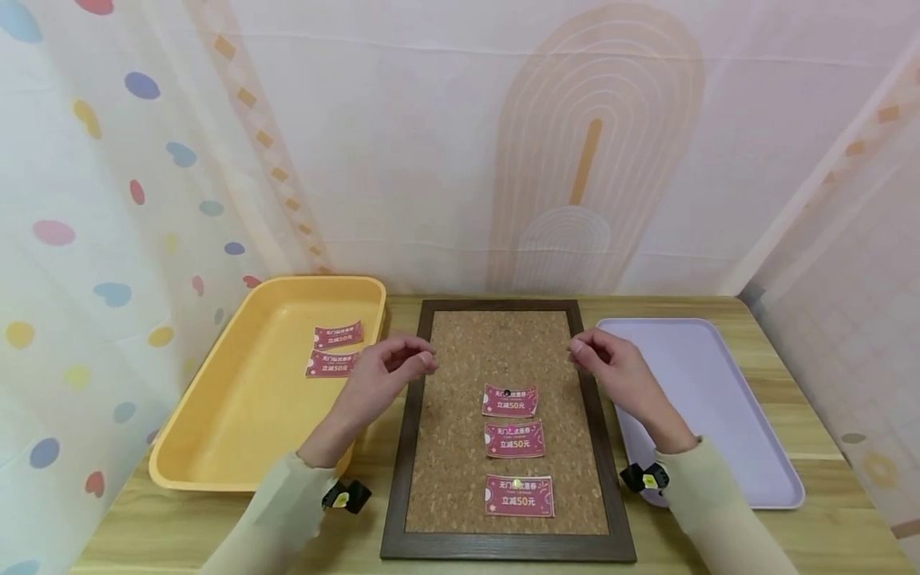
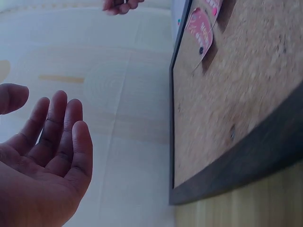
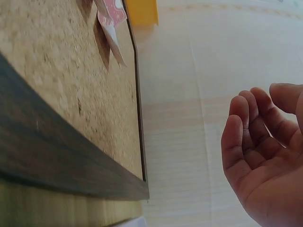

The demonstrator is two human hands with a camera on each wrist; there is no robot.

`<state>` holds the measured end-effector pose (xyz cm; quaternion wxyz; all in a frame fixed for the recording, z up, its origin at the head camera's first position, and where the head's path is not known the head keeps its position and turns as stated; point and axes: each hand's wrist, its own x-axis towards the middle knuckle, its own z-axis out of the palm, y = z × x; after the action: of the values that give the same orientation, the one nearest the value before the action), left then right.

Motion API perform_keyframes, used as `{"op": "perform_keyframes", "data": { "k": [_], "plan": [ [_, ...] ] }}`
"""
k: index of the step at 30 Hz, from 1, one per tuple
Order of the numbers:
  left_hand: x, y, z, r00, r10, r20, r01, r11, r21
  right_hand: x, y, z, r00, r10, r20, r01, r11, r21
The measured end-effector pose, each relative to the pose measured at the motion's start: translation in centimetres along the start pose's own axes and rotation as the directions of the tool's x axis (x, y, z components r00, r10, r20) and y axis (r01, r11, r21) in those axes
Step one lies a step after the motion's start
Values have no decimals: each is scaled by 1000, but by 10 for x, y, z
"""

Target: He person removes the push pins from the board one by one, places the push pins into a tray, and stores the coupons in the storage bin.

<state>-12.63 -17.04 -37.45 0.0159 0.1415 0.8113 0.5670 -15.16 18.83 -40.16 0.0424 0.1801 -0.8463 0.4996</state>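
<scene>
My left hand point(image 1: 377, 375) hovers over the left edge of the framed cork board point(image 1: 453, 447), fingers loosely bent and holding nothing. Across from it, my right hand point(image 1: 621, 371) is above the board's right edge, also with relaxed, bare fingers. Three pink coupons are fixed in a column on the board. The top coupon point(image 1: 510, 405) has a black pushpin point(image 1: 507, 393), the middle coupon point(image 1: 528, 447) a pink one point(image 1: 511, 430), and the bottom coupon point(image 1: 503, 505) a yellow one point(image 1: 517, 483). In the left wrist view, the coupon point(image 2: 198, 28) with the black pin curls off the cork.
On the left stands a yellow tray point(image 1: 244, 399) with two more coupons point(image 1: 338, 335) inside, partly behind my left hand. A lilac tray point(image 1: 719, 415) lies to the right, under my right forearm. A patterned curtain point(image 1: 402, 160) hangs behind the wooden table point(image 1: 783, 399).
</scene>
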Motion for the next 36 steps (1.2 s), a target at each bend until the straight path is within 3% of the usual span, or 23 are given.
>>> {"op": "perform_keyframes", "data": {
  "k": [8,23,31,36],
  "plan": [
    [4,-7,23,997,-17,74,18,1000,-18,-1,-2,9,999,-11,38,10,1000,21],
    [10,-21,50,994,-52,93,49,998,41,3,-7,26,990,-9,138,9,1000,3],
    [13,-31,62,992,-73,108,69,997,39,12,-10,37,979,-10,206,27,996,-80],
    [16,-35,67,988,-97,119,87,992,87,14,-10,43,969,-22,245,50,993,-107]
  ]
}}
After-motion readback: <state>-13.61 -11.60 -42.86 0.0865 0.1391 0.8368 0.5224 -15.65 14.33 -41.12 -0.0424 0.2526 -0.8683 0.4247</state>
